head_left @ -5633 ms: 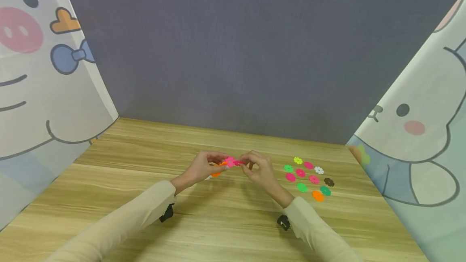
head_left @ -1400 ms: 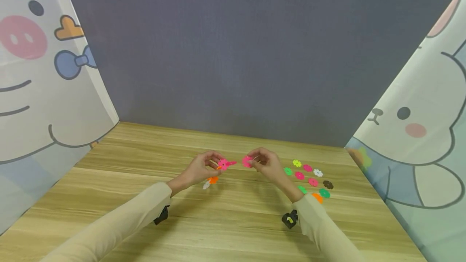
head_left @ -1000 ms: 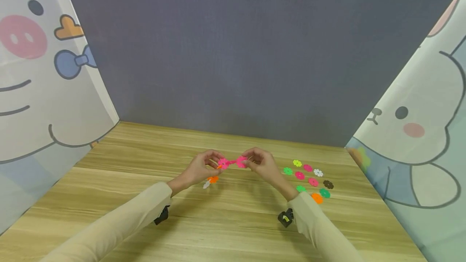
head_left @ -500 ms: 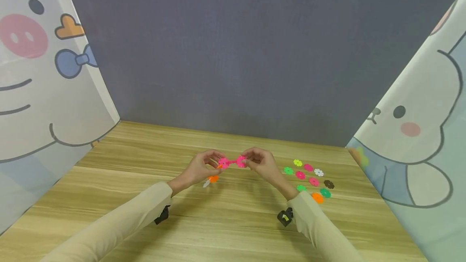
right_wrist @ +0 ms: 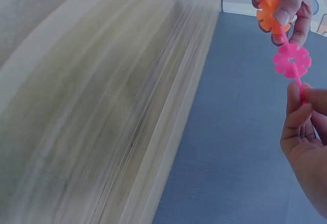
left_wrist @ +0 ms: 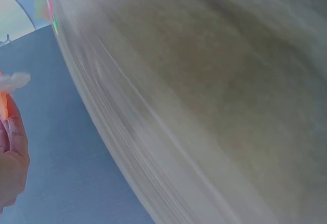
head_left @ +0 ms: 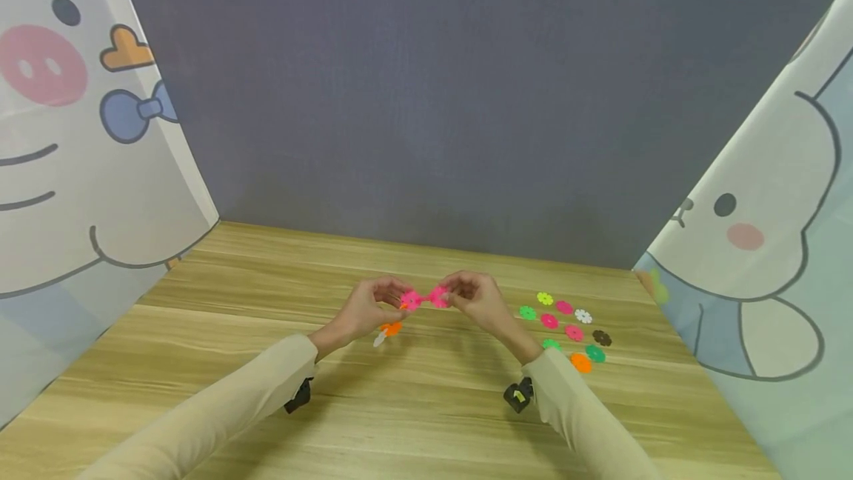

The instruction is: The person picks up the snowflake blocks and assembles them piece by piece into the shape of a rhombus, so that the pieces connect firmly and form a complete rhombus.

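Above the table, both hands hold a chain of slotted flower-shaped plastic discs. My left hand [head_left: 363, 310] pinches it by an orange disc [right_wrist: 268, 17], thumb on the disc's face in the right wrist view. From there a white disc [head_left: 380, 338] hangs at the lower left end. On the other side comes a pink disc [right_wrist: 292, 60], then a pink disc seen edge-on. My right hand [head_left: 478, 306] pinches another pink disc [head_left: 437, 297] at the right end, meeting the edge-on one. Fingertips cover part of that end disc.
Loose flower discs lie on the wooden table right of my right hand, among them a yellow disc [head_left: 545, 298], a brown disc [head_left: 602, 338] and an orange disc [head_left: 580, 363]. A dark grey panel [head_left: 413, 95] stands behind, with cartoon-printed sheets at both sides.
About 1.4 s ago the right hand held its pink disc apart from the chain. It has moved left, bringing the disc against the chain's edge-on pink disc. Both hands barely shift since.
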`<state>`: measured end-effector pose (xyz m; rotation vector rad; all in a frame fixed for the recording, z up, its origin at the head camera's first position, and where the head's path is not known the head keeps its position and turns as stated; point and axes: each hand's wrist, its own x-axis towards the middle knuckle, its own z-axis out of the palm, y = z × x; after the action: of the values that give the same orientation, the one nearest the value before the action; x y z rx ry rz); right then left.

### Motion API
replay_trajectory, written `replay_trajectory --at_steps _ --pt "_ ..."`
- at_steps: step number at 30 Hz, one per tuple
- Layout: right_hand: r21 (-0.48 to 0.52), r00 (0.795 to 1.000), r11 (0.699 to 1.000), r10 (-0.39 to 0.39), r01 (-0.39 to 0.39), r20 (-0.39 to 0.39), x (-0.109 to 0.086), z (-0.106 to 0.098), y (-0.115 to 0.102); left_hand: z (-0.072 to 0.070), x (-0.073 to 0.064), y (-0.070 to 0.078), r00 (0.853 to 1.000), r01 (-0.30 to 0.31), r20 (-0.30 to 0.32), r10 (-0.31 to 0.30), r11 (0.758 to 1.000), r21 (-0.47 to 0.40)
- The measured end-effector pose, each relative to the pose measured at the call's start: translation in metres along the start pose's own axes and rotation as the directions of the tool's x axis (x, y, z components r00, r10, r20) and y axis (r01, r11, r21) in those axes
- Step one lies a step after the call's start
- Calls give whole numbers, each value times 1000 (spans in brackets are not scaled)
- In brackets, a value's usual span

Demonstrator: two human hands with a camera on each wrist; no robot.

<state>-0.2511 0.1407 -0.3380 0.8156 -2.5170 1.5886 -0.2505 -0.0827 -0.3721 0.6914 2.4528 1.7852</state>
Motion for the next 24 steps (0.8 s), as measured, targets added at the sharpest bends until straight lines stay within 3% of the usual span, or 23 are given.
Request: replay_trajectory --at_steps 2,5,9,17,24 --pt "-5 1000 1000 -6 6 3 1 1 7 0 -3 8 1000 -5 2 5 1000 7" --pt "-8 1000 1000 -10 10 -2 2 3 6 0 -3 8 1000 -5 2 5 1000 17" --pt "-4 1000 1000 -16 16 5 -1 3 -10 1 2 -4 1000 -1 -5 1 1000 19" --pt "-55 998 997 -49 51 40 1 2 -12 3 0 -3 999 9 43 -9 1000 -1" --pt "-12 996 998 -55 56 63 0 0 -11 3 0 -4 1000 11 29 -11 1000 -1"
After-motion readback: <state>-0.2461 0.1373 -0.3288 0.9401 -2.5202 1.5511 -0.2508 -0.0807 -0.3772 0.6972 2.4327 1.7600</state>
